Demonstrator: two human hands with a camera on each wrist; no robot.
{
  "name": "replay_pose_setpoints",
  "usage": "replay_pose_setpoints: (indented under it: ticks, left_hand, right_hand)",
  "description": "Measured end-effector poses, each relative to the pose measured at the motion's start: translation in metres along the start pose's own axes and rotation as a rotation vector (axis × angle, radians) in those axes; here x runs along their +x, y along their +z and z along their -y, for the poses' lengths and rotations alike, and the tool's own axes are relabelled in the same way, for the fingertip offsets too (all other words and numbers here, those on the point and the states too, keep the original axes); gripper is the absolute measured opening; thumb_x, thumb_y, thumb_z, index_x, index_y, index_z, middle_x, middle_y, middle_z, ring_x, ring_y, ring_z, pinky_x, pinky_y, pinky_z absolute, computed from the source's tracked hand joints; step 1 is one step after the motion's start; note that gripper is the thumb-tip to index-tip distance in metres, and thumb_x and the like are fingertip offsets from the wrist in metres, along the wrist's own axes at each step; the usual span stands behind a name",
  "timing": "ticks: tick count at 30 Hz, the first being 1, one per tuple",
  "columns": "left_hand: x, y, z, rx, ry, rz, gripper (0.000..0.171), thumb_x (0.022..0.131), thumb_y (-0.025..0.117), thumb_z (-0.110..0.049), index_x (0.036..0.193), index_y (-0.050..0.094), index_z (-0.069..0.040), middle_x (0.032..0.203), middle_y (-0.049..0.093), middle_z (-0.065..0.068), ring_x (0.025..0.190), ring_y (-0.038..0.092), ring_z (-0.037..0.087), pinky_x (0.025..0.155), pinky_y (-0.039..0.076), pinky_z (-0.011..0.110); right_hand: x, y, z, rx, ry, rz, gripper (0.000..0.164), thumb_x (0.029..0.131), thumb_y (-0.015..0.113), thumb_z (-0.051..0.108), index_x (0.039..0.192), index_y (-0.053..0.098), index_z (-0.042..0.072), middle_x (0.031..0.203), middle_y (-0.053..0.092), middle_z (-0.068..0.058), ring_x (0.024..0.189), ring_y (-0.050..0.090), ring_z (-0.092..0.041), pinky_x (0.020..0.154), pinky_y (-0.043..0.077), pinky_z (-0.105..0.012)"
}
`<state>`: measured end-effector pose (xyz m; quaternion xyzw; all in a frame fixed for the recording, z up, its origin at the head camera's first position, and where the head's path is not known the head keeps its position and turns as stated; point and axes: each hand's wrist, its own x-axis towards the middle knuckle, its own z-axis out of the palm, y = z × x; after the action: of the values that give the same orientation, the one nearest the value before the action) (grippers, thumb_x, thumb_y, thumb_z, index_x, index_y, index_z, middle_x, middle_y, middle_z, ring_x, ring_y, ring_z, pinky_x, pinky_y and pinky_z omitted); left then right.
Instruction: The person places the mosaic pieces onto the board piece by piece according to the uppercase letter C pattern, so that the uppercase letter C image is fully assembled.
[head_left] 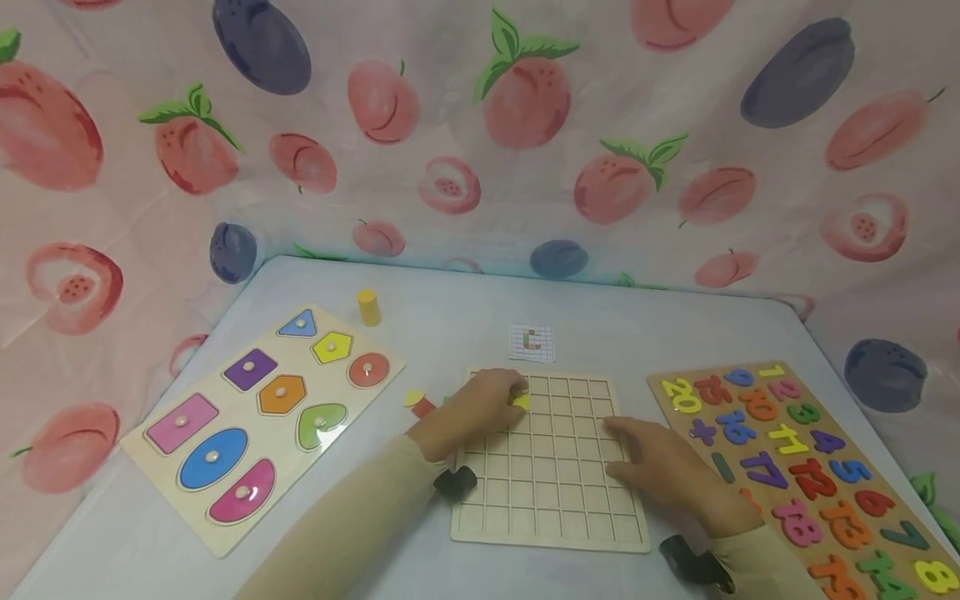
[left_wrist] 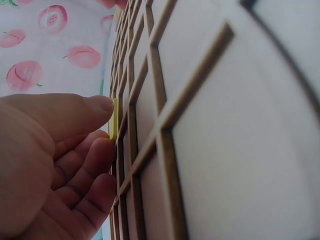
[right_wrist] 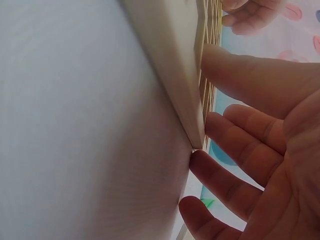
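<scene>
White table (head_left: 435,342) | left grip (head_left: 480,404) pinches yellow tile (head_left: 522,402) | right grip (head_left: 663,462) at board (head_left: 557,471) edge

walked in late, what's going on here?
A person's left hand pinches a small yellow piece at the upper left of a wooden grid board; whether the piece is seated in a cell, I can't tell. The right hand is at the board's right edge. A card with a coloured pattern lies just beyond the board, and small coloured pieces lie to its left. A shape puzzle sits farther left, a number puzzle on the right.
</scene>
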<state>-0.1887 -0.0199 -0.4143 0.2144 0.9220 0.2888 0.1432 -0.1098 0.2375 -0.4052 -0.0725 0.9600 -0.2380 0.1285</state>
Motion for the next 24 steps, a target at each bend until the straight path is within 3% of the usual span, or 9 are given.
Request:
replay_pose_setpoints:
  ticks: [8, 24]
  left_hand:
    - [-0.009, -0.007, 0.007, -0.053, 0.019, -0.033, 0.042, 0.09, 0.069, -0.013, 0.131, 0.063, -0.004, 0.118, 0.066, 0.005, 0.11, 0.06, 0.019, 0.099, 0.048, 0.037]
    - [-0.04, -0.036, 0.039, -0.093, -0.073, -0.083, 0.042, 0.091, 0.07, -0.015, 0.132, 0.062, -0.007, 0.125, 0.066, 0.005, 0.116, 0.06, 0.022, 0.101, 0.048, 0.039]
  right_hand:
    - [0.0, 0.0, 0.001, 0.004, 0.011, 0.0, 0.064, 0.083, 0.08, 0.022, 0.14, 0.056, 0.003, 0.143, 0.052, -0.022, 0.134, 0.042, -0.047, 0.108, 0.032, -0.063]
    - [0.001, 0.002, -0.003, -0.007, -0.027, -0.009, 0.063, 0.083, 0.08, 0.021, 0.138, 0.057, 0.003, 0.14, 0.055, -0.022, 0.132, 0.045, -0.047, 0.107, 0.034, -0.062]
